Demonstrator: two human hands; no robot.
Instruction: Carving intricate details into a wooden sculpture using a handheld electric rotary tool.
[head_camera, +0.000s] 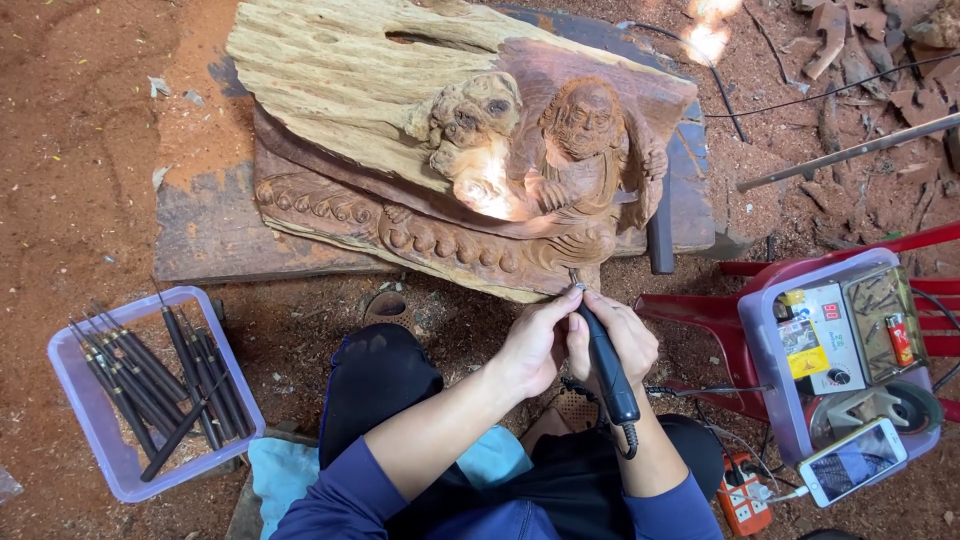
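Red dirt floor (80, 150) carries dark plank (205, 235) (carving (440, 150) on top), tub of chisels (150, 395)
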